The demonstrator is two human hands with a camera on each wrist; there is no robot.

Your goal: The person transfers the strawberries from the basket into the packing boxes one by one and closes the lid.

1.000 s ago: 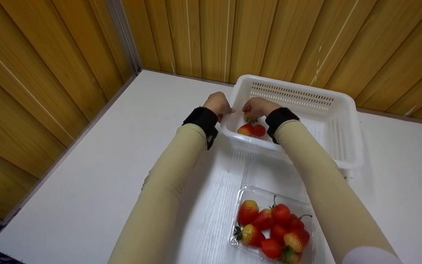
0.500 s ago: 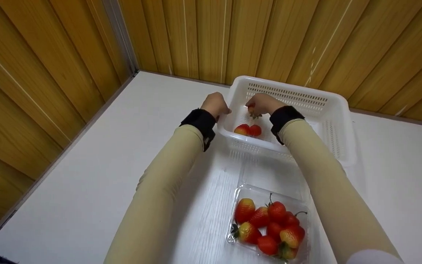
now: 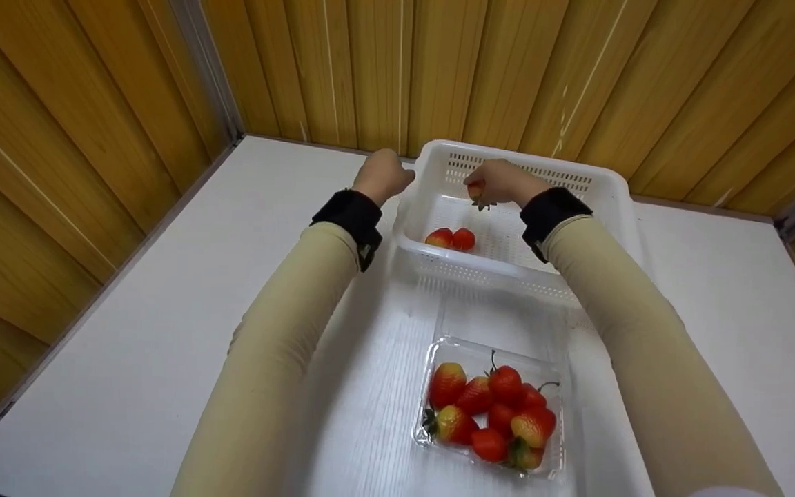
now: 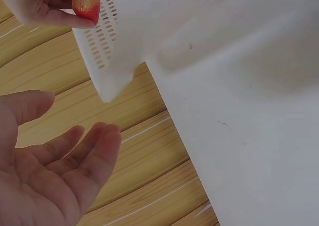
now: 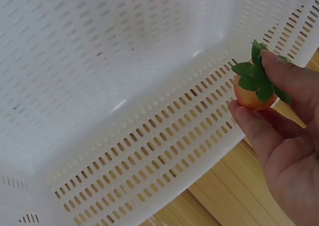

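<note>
- while the right hand (image 3: pixel 501 183) rises above the white basket (image 3: pixel 611 207), it keeps a strawberry (image 3: pixel 475 191) pinched between thumb and fingertips, green cap showing in the right wrist view (image 5: pixel 254 84).
- a second ago that same hand sat lower, down near the basket floor; now it hangs over the basket's far left corner with the berry clear of the mesh.
- left hand (image 3: pixel 382 174) has slid off the basket's left rim and up toward the far corner, just outside the wall; the left wrist view shows its palm (image 4: pixel 45 161) loose, fingers relaxed and nothing in it.
- two strawberries (image 3: pixel 450 239) lie on the basket floor by the near left wall, touching each other, same spot as before.
- the clear punnet (image 3: pixel 432 359) sits on the near side of the basket, apart from it, with its heap of red and yellow berries unchanged.
- so, my read: the carried berry is not yet set down, it is lifted rather than lowered, and the count inside the basket holds at two.
- white table (image 3: pixel 163 331) carries the basket, wooden panels (image 3: pixel 370 62) rise right behind the basket.
</note>
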